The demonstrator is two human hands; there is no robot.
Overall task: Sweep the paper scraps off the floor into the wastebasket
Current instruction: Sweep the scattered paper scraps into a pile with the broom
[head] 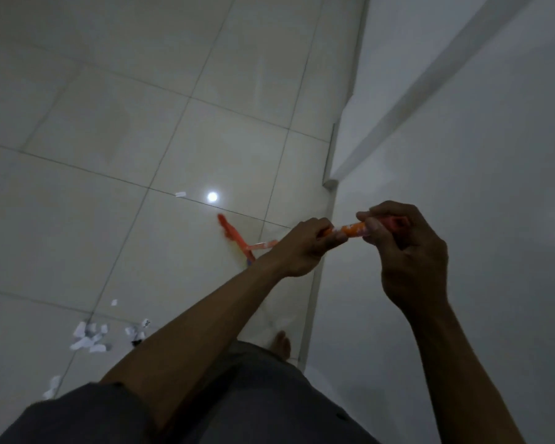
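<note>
**Both hands on the broom, scraps heaped to the left**

The left hand (303, 248) and the right hand (407, 251) are each curled round the orange broom handle (350, 232). They are near each other, with a short stretch of the handle showing between them. The right hand grips the top end and the left hand grips just below it. From the left hand the handle slants down and away to the orange broom head (229, 230), which is blurred. It meets the tiled floor (109, 123) near the foot of the white wall (462, 155) on the right.

The paper scraps (88, 338) lie in a loose white heap on the floor at the lower left, well apart from the broom head. A single scrap (180, 194) lies further off, near a bright round light reflection (212, 197) on the tile. A bare foot (282, 342) stands beside the wall, and dark shorts (253, 395) fill the bottom of the view.
</note>
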